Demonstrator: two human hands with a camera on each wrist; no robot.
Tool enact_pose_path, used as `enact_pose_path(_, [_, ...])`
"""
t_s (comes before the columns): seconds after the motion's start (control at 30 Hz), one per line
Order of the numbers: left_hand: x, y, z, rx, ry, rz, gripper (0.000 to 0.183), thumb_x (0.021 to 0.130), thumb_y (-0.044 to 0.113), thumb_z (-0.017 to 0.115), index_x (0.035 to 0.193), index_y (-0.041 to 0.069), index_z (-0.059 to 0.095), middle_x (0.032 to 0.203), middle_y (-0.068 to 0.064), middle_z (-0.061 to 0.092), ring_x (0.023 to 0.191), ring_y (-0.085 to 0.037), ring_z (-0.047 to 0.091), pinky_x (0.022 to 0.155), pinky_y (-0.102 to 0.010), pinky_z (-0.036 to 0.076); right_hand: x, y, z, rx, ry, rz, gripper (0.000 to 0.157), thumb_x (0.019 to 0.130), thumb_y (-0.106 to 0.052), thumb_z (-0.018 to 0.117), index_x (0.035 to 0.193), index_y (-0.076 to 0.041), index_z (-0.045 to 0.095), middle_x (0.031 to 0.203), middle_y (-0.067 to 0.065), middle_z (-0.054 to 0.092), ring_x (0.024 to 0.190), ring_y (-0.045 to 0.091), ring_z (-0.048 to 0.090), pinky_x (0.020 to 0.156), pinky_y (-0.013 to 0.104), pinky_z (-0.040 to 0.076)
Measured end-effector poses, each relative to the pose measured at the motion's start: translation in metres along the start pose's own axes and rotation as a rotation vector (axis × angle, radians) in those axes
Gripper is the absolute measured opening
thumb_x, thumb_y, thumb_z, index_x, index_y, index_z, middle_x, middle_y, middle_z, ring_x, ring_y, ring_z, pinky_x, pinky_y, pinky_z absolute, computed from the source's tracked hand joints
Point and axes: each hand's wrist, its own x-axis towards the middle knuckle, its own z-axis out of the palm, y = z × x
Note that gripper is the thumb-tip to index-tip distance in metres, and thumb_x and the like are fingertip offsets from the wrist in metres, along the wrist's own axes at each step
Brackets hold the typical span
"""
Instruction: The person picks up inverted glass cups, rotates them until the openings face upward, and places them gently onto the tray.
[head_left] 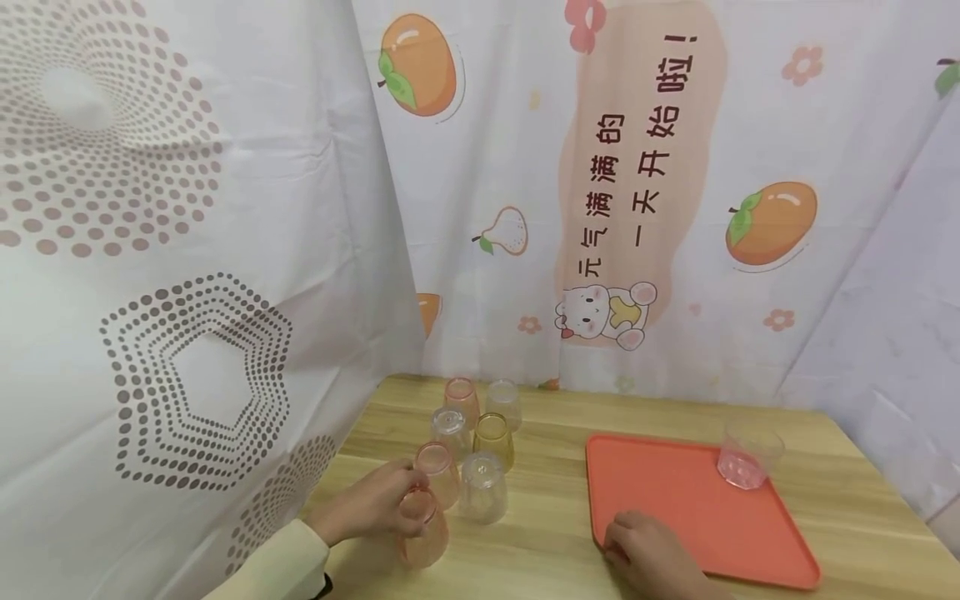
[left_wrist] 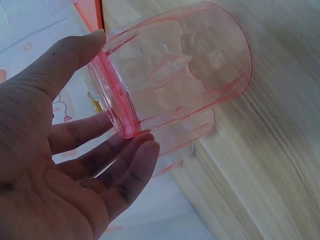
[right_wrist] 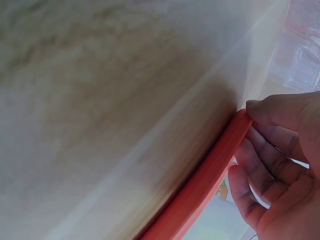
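My left hand (head_left: 378, 502) holds a transparent pink cup (head_left: 426, 537) by its base, thumb on one side and fingers on the other. In the left wrist view this cup (left_wrist: 175, 70) has its wide mouth turned away from the palm, toward the wooden table. Just behind it stands another pink cup (head_left: 442, 477), with a clear cup (head_left: 483, 492) to its right. My right hand (head_left: 651, 554) rests at the near left corner of an orange-red tray (head_left: 667, 492). Seen from the right wrist, its thumb touches the tray rim (right_wrist: 215, 170) and its fingers are loosely bent.
Farther back on the table (head_left: 555, 533) stand a yellow cup (head_left: 493, 442), a clear cup (head_left: 450, 429), a pink cup (head_left: 462, 400) and another clear cup (head_left: 504, 404). A clear cup with a pink bottom (head_left: 742, 468) sits at the tray's far right. Printed curtains (head_left: 487, 167) enclose the table.
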Motion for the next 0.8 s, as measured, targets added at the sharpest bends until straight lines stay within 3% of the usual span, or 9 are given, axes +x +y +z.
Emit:
enact_pose_path(0.2, [0.0003, -0.0031, 0.0024, 0.010, -0.007, 0.010, 0.054, 0.068, 0.045, 0.081, 0.104, 0.007, 0.066, 0.097, -0.001, 0.061, 0.088, -0.013, 0.055, 0.073, -0.031, 0.048, 0.0003, -0.0006, 0.0011, 0.035, -0.033, 0.010, 0.027, 0.070, -0.011, 0.080, 0.072, -0.025, 0.058, 0.073, -0.020, 0.046, 0.068, -0.003, 0.043, 0.054, 0.021, 0.040])
enact_pose_path(0.47, [0.0029, -0.0060, 0.0032, -0.027, 0.008, 0.036, 0.051, 0.067, 0.044, 0.082, 0.099, 0.007, 0.067, 0.091, 0.002, 0.062, 0.083, -0.011, 0.054, 0.069, -0.028, 0.047, 0.0031, 0.0003, -0.0003, 0.038, -0.018, -0.019, 0.026, 0.069, -0.010, 0.081, 0.073, -0.024, 0.058, 0.075, -0.019, 0.048, 0.069, -0.002, 0.045, 0.055, 0.021, 0.041])
enact_pose_path(0.8, [0.0046, -0.0003, 0.0016, -0.092, -0.026, 0.052, 0.046, 0.065, 0.045, 0.082, 0.097, 0.015, 0.068, 0.084, 0.008, 0.059, 0.079, -0.010, 0.052, 0.064, -0.024, 0.043, 0.0003, -0.0004, 0.0011, 0.024, 0.006, -0.026, 0.029, 0.067, -0.010, 0.082, 0.071, -0.024, 0.057, 0.073, -0.019, 0.046, 0.068, -0.003, 0.043, 0.054, 0.018, 0.040])
